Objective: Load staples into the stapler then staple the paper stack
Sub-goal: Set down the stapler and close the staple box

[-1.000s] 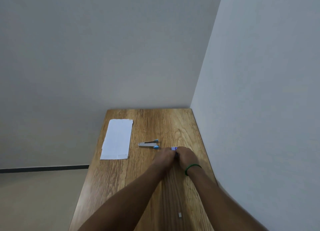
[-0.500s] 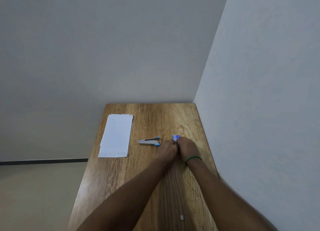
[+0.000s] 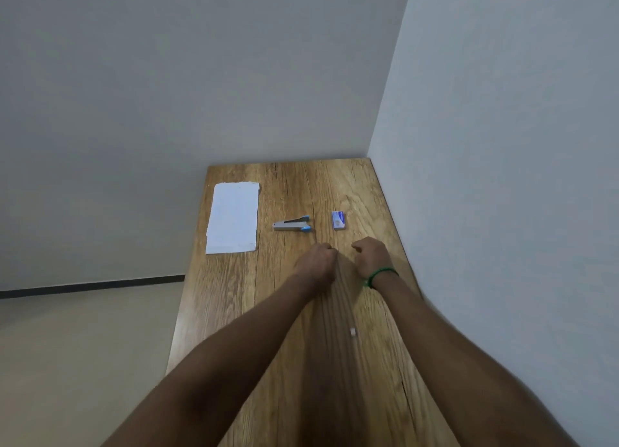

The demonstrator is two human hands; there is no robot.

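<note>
Left hand point(image 3: 317, 259) and right hand point(image 3: 371, 258) now off the staple box point(image 3: 338, 220), label illegible; both curled, contents indiscernible.

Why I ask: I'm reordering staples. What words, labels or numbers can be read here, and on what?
Staple box: blue printed label, too small and blurred to read.
Paper stack: no writing legible.
Stapler: no marking legible.

Table point(image 3: 288, 185): paper point(image 3: 232, 223), stapler point(image 3: 291, 225), box point(image 3: 338, 220), maybe staples point(image 3: 353, 331)
</note>
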